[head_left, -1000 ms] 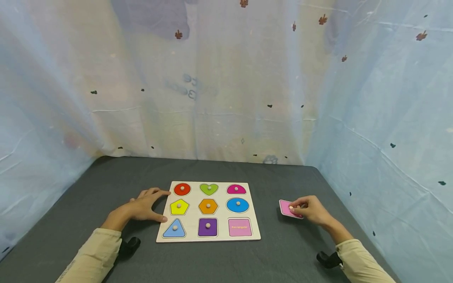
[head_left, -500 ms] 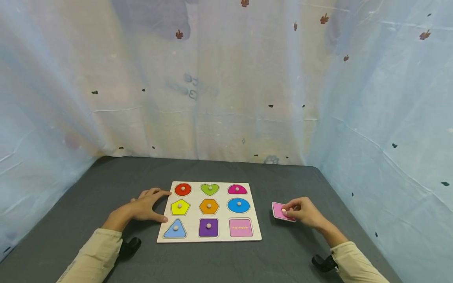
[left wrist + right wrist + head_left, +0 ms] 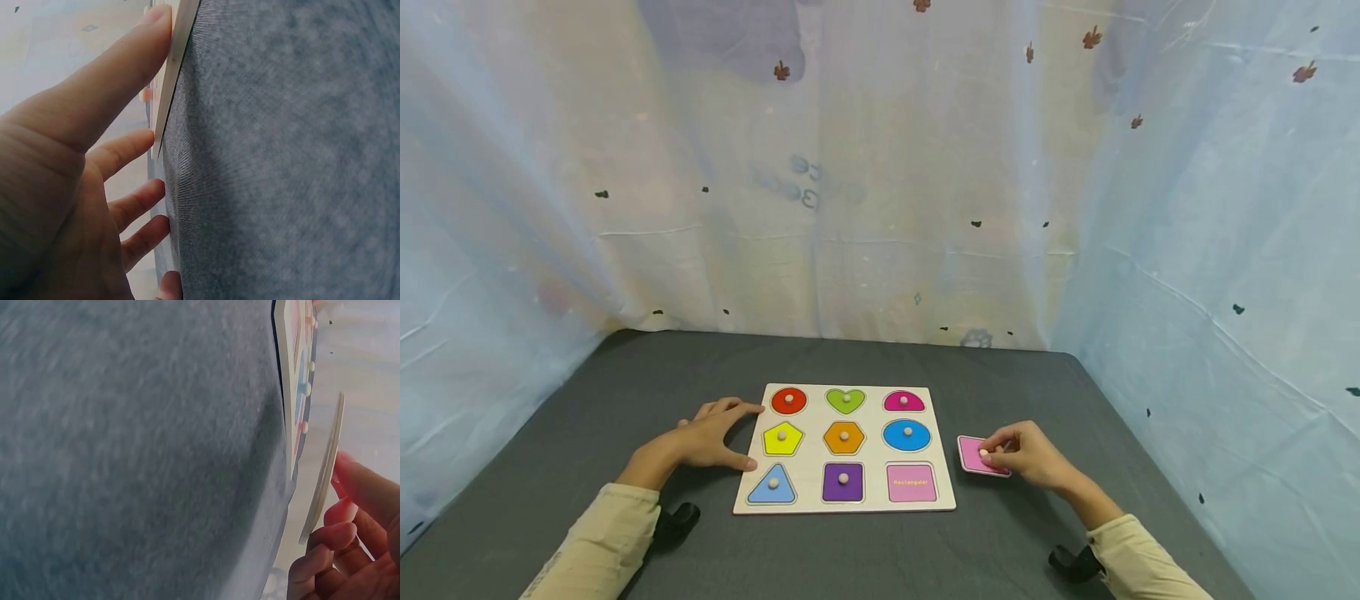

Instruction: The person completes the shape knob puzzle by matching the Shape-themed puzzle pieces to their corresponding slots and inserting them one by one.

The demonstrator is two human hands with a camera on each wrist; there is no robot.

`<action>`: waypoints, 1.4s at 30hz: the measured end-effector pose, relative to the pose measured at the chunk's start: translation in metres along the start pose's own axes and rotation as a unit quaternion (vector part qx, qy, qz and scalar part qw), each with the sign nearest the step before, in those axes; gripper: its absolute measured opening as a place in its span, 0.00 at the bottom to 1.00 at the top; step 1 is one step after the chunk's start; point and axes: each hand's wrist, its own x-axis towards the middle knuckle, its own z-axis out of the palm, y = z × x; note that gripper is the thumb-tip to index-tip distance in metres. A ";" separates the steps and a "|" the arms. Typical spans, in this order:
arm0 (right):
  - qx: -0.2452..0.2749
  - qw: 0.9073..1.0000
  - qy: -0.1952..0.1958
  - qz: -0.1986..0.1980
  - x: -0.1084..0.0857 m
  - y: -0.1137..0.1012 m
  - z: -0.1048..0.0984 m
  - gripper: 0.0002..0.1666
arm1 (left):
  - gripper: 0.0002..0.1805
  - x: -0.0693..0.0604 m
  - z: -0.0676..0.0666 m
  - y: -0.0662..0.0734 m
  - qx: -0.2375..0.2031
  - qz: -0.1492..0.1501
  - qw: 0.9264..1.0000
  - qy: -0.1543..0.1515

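A pale wooden shape puzzle board [image 3: 876, 471] lies on the table, with knobbed pieces in several recesses. At its lower right the pink recess [image 3: 912, 482] marked "Rectangular" has no piece in it. My left hand [image 3: 711, 437] touches the board's left edge with thumb and a fingertip, fingers spread; the left wrist view shows the thumb [image 3: 125, 75] on the board. My right hand [image 3: 1033, 454] pinches the knob of a pink rectangular puzzle piece [image 3: 970, 454] just right of the board. In the right wrist view that piece [image 3: 325, 475] is seen edge-on, raised off the table.
The dark grey cloth-covered table [image 3: 850, 558] extends around the board. A pale patterned curtain [image 3: 880, 208] stands behind the table and along both sides. Black straps [image 3: 1075, 564] are on both wrists.
My right hand has moved left with the pink rectangular puzzle piece, from well right of the board to close beside its right edge. My left hand has stayed at the board's left edge.
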 end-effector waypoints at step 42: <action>0.048 0.995 -0.085 -0.002 0.034 -0.037 0.064 0.06 | 0.54 -0.001 -0.001 0.001 0.004 0.000 1.000 0.000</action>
